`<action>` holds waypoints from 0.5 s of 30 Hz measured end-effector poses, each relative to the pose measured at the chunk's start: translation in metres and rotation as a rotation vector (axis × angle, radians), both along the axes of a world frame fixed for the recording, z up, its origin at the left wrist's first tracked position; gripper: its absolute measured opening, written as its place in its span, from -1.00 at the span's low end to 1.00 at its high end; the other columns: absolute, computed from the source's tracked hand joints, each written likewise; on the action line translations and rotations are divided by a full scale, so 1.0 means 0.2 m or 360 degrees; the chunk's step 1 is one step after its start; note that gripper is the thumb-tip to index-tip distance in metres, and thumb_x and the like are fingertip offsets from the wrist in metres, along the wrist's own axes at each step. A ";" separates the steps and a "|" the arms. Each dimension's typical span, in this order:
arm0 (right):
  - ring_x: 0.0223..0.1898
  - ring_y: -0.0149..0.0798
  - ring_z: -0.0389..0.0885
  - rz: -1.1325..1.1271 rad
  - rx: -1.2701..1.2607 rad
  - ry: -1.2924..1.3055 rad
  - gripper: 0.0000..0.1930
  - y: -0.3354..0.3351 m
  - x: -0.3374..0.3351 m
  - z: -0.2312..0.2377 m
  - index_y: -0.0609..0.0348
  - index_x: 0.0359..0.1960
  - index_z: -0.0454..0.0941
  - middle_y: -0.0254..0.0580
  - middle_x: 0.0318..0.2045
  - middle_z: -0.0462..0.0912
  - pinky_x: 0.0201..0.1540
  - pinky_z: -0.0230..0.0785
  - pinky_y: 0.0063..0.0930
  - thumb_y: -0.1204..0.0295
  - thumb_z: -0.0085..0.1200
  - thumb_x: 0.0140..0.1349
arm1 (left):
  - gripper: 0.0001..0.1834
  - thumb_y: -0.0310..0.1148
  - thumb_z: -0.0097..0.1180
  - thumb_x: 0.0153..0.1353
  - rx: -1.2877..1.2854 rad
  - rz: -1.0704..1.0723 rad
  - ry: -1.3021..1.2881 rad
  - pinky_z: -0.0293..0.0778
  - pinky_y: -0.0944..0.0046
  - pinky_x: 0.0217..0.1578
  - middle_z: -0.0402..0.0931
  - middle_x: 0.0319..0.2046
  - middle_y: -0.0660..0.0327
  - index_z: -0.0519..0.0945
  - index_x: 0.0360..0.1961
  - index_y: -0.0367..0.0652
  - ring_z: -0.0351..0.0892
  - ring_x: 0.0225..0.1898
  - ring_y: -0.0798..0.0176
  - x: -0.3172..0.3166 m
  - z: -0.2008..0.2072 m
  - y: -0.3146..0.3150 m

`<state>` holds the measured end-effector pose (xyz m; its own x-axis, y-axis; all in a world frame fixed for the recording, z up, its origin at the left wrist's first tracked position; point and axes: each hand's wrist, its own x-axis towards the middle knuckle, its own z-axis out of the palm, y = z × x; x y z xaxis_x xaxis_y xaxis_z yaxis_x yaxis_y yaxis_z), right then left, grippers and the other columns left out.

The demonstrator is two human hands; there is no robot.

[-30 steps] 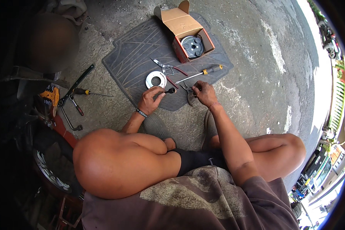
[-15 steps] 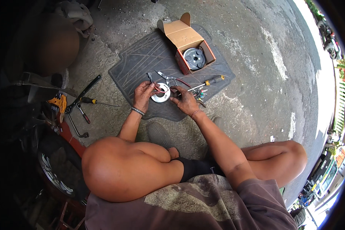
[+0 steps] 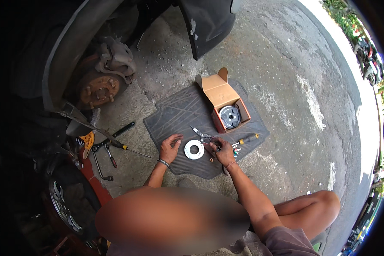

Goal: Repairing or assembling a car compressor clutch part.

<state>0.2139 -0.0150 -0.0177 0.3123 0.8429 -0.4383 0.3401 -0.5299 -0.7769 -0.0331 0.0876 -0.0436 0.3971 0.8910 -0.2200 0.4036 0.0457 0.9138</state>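
A white metal ring [image 3: 188, 150] with a large centre hole lies flat on the dark rubber mat [image 3: 179, 115]. My left hand [image 3: 170, 149] is just left of the ring, fingers apart, with nothing in it. To the ring's right, my right hand [image 3: 223, 153] is closed around a small dark piece that I cannot make out. Pliers [image 3: 197, 132] with silver jaws lie beyond the ring, their handles partly behind my right hand. By that hand are a yellow-and-black screwdriver [image 3: 245, 140] and several small coloured pieces [image 3: 237, 151]. A small copper-coloured piece [image 3: 211, 160] lies nearer me.
An open cardboard box [image 3: 218, 98] holds a round dark pulley-like part [image 3: 229, 117]. On the left are a rusty wheel hub [image 3: 100, 91], a long black-handled tool [image 3: 121, 129], another screwdriver [image 3: 134, 151] and a bent wrench [image 3: 100, 171]. A dark car panel [image 3: 209, 27] hangs ahead.
My left hand has let go of the ring's red wires and drawn away from it. The ring now lies flat on the mat. The view has shifted, showing more car ahead.
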 end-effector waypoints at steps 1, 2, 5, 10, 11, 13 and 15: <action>0.00 -0.07 0.65 0.0099 -0.0076 0.0083 -0.51 -0.02 0.04 0.02 0.11 0.12 0.57 0.10 -0.09 0.68 0.09 0.42 -0.30 0.24 0.31 0.15 | -0.70 -0.54 0.08 0.28 0.0030 0.0006 -0.0011 0.53 0.22 0.01 0.65 -0.03 0.12 0.60 0.04 -0.21 0.65 0.00 0.17 -0.02 -0.01 0.01; 0.00 -0.07 0.65 0.0107 -0.0050 0.0072 -0.51 -0.02 0.10 0.04 0.11 0.12 0.57 0.10 -0.09 0.68 0.09 0.42 -0.30 0.24 0.31 0.15 | -0.69 -0.55 0.08 0.27 0.0124 0.0038 0.0035 0.52 0.22 0.02 0.64 -0.02 0.11 0.59 0.04 -0.22 0.63 0.03 0.17 -0.05 -0.02 0.04; 0.21 -0.06 0.50 0.0426 -0.0351 0.0366 -0.31 0.04 0.18 0.19 0.08 0.28 0.41 0.07 0.19 0.52 0.24 0.35 -0.25 0.26 0.34 0.08 | -0.67 -0.55 0.10 0.24 0.0369 0.0088 0.0254 0.48 0.19 0.08 0.58 0.01 0.06 0.60 0.04 -0.18 0.57 0.08 0.08 -0.21 -0.05 0.11; 0.17 -0.01 0.53 0.0809 -0.0300 0.0028 -0.31 0.17 0.32 0.25 0.22 0.26 0.41 0.17 0.11 0.55 0.22 0.38 -0.22 0.31 0.32 0.04 | -0.64 -0.51 0.17 0.19 0.0461 0.0055 0.0428 0.43 0.10 0.16 0.53 0.05 0.03 0.61 0.05 -0.08 0.49 0.13 -0.07 -0.26 -0.05 0.20; 0.17 0.02 0.53 0.0801 -0.0284 -0.0012 -0.35 0.20 0.33 0.26 0.28 0.22 0.43 0.21 0.10 0.56 0.24 0.36 -0.24 0.35 0.25 0.04 | -0.64 -0.51 0.17 0.19 0.0471 0.0047 0.0401 0.45 0.12 0.13 0.55 0.04 0.05 0.61 0.05 -0.08 0.51 0.11 -0.06 -0.26 -0.04 0.21; 0.06 0.03 0.61 0.0843 -0.0136 -0.0186 -0.53 0.25 0.34 0.31 0.37 0.07 0.52 0.22 -0.01 0.63 0.14 0.42 -0.24 0.44 0.14 0.09 | -0.64 -0.51 0.16 0.22 0.0378 0.0055 0.0364 0.47 0.13 0.12 0.56 0.03 0.07 0.60 0.06 -0.09 0.53 0.10 0.00 -0.23 0.04 0.25; -0.03 0.02 0.64 0.0546 -0.0169 0.0189 -0.60 0.34 0.41 0.34 0.37 0.02 0.54 0.17 -0.09 0.66 0.06 0.46 -0.24 0.46 0.11 0.13 | -0.65 -0.50 0.15 0.24 0.0289 0.0069 0.0334 0.48 0.15 0.10 0.58 0.03 0.08 0.60 0.07 -0.10 0.56 0.09 0.06 -0.16 0.17 0.32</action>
<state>0.2961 0.0525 0.0512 -0.0386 0.8376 -0.5449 0.4224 -0.4805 -0.7686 -0.0656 0.1518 -0.0088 0.3201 0.9386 -0.1283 0.5861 -0.0898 0.8052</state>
